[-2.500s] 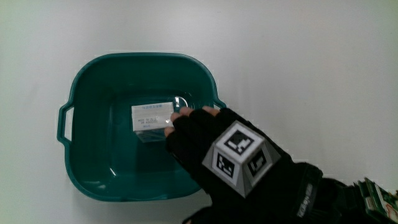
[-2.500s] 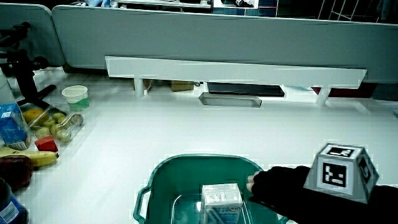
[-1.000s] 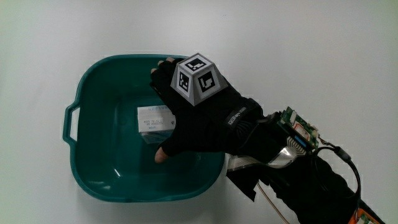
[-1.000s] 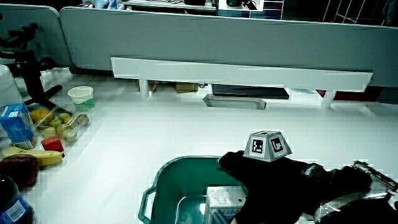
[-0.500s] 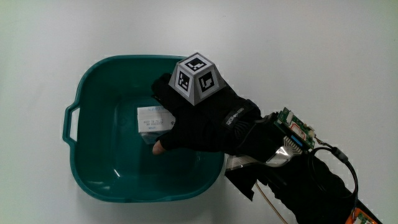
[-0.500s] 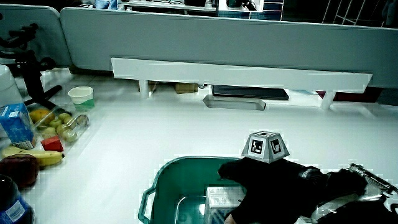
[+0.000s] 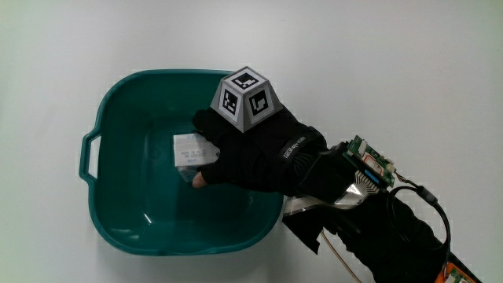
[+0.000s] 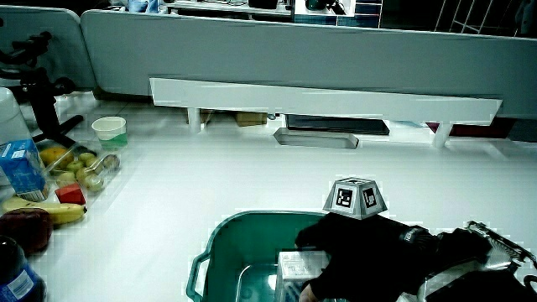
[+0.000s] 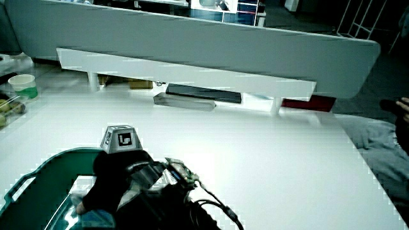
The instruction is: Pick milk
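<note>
1. Hands: from above, the gloved hand reaches into the teal basin on the white bench, fingers curled around the milk carton, which lies on the basin's floor. The patterned cube sits on the back of the hand.
2. In a side view, the hand covers part of the milk carton inside the basin. A green cup and a banana lie well apart from the basin.
3. In a side view, the hand is closed on the milk carton within the basin.
</note>
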The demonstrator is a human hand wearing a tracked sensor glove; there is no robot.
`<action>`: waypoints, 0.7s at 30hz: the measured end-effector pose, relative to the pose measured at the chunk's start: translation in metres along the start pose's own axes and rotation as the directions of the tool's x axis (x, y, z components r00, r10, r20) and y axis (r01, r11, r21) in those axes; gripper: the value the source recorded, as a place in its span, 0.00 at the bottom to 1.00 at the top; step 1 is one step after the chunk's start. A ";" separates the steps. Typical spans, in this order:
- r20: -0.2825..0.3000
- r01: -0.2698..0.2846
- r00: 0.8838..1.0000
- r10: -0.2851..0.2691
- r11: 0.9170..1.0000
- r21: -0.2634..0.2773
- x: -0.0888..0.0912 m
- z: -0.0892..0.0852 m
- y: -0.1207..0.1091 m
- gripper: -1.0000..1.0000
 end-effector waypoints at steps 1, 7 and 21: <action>-0.002 0.000 1.000 0.000 1.000 -0.005 0.001 -0.001 0.001 0.84; 0.008 -0.025 1.000 0.024 1.000 0.014 -0.001 0.000 0.000 0.91; 0.037 -0.071 0.997 0.068 0.995 0.066 -0.008 0.004 -0.008 1.00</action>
